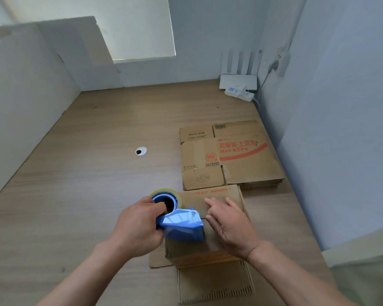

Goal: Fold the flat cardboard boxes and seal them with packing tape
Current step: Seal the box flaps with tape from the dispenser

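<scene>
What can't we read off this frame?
Head view only:
- Top seam of the box: covered by the tape dispenser and the right hand; whether tape is laid cannot be told.
- Dispenser handle: wrapped by the left hand.
- Small print on the flat cardboard stack: too small.
- Sheet count in that stack: only blurred edges show.

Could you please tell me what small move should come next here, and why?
Probably draw the tape dispenser along the top of the box to lay tape: the left hand grips it over the cardboard, and the right hand rests flat fingers on the top beside it.
</scene>
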